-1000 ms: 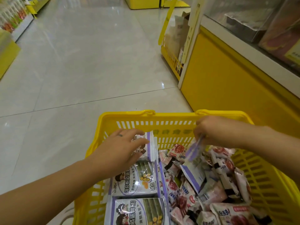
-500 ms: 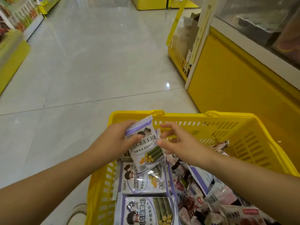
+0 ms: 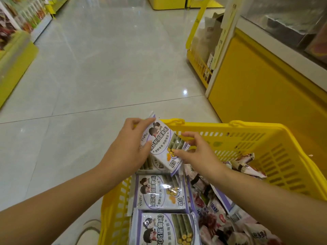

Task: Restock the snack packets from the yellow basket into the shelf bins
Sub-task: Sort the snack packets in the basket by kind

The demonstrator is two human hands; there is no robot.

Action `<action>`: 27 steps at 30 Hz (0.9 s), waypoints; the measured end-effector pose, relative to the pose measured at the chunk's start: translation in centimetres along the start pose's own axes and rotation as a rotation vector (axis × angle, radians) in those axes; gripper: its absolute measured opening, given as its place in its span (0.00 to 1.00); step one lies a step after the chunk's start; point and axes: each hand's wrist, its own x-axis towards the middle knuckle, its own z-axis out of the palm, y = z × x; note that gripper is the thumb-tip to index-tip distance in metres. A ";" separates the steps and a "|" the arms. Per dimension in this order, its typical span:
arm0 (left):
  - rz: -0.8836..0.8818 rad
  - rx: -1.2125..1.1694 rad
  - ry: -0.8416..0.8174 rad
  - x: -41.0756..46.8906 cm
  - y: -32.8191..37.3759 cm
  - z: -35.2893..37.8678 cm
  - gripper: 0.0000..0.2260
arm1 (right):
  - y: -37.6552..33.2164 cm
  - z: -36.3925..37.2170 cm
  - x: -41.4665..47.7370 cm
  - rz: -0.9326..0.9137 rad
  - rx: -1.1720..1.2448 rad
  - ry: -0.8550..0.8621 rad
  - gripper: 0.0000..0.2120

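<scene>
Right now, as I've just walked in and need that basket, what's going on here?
A person holds a white-and-purple plastic snack packet above the yellow plastic basket: the left hand grips its left edge, the right hand pinches its right edge. Matching packets lie flat in the basket's left side; small pink-and-white packets are heaped on its right. It is not yet shelved.
</scene>
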 end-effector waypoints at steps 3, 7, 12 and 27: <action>0.275 0.369 0.048 -0.7 0.5 -0.1 0.23 | 0.1 -0.6 0.4 -0.055 -0.027 -0.034 0.22; 0.548 0.575 -0.185 -0.7 0.7 1.7 0.29 | 0.0 -0.7 0.7 -0.118 -0.101 -0.048 0.22; 0.547 0.747 -0.413 0.1 -1.3 4.5 0.38 | 0.2 -4.0 1.0 -0.145 -0.202 -0.052 0.17; 0.391 0.747 -0.319 1.0 -1.9 5.3 0.39 | 6.2 -9.3 -0.2 -0.153 -1.569 -0.649 0.27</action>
